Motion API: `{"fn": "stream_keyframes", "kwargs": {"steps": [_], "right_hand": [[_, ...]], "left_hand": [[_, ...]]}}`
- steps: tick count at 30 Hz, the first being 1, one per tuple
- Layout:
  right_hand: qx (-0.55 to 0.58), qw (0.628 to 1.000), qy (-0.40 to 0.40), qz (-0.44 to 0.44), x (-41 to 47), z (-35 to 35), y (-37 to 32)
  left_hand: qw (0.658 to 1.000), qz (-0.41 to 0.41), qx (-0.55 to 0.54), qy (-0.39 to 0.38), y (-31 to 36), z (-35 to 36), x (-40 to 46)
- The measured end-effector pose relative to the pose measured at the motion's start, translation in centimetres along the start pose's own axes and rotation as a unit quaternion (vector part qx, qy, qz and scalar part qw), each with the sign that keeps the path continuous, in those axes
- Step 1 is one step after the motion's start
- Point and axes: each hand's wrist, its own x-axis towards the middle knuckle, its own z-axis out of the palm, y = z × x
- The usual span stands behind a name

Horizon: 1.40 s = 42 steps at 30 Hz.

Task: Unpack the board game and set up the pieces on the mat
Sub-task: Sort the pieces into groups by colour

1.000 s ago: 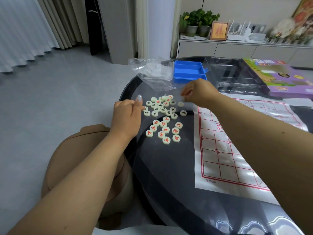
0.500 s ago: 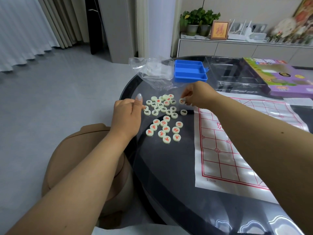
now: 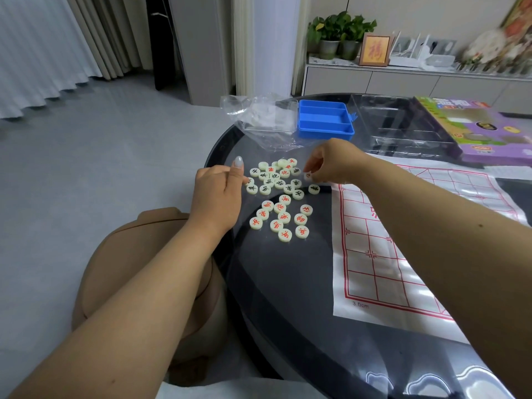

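Note:
Several pale round game pieces (image 3: pixel 280 197) with red or black characters lie on the dark glass table (image 3: pixel 288 283). The black-marked ones cluster at the back, a red-marked group sits nearer me. A white mat (image 3: pixel 403 240) with a red grid lies to their right. My right hand (image 3: pixel 334 161) pinches one piece (image 3: pixel 308 176) at the cluster's right edge. My left hand (image 3: pixel 218 191) rests at the cluster's left side, fingers curled, thumb raised; what its fingertips touch is hidden.
A blue tray (image 3: pixel 325 119), a clear plastic bag (image 3: pixel 259 119) and a clear insert (image 3: pixel 403 128) sit at the table's back. A purple game box (image 3: pixel 483 131) lies at the far right. A tan stool (image 3: pixel 138 269) stands under my left arm.
My right hand has come down from above the pile to the table and now pinches a piece at the cluster's right edge. My left hand has stayed in place.

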Motion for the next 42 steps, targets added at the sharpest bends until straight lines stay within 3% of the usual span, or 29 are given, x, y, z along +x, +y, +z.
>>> {"fn": "stream_keyframes", "kwargs": {"steps": [4,8,12,19,24,26,42], "right_hand": [[-0.010,1.000,0.020,-0.005,-0.2,0.2,-0.3],[0.085,0.994,0.060,-0.042,-1.1,-0.1,-2.0],[0.070,0.993,0.021,-0.088,-2.1,1.5,-4.4],[0.026,0.995,-0.042,-0.082,-1.9,2.3,-4.7],[0.058,0.994,0.084,-0.025,-0.6,0.2,-3.2],[0.039,0.994,0.099,-0.002,0.1,0.0,-2.6],[-0.069,0.997,-0.018,-0.016,1.7,1.1,-4.0]], "left_hand": [[1.000,-0.001,0.000,0.001,0.0,-0.1,-0.1],[1.000,-0.002,-0.004,0.000,0.1,-0.1,-0.1],[1.000,-0.001,-0.003,0.000,0.0,0.0,-0.1],[1.000,-0.002,-0.003,0.003,0.0,-0.1,-0.1],[1.000,-0.003,-0.007,0.002,-0.1,-0.1,0.0],[1.000,0.001,-0.005,0.002,-0.1,-0.1,0.0],[1.000,-0.009,-0.012,0.006,0.1,-0.2,-0.1]]}}
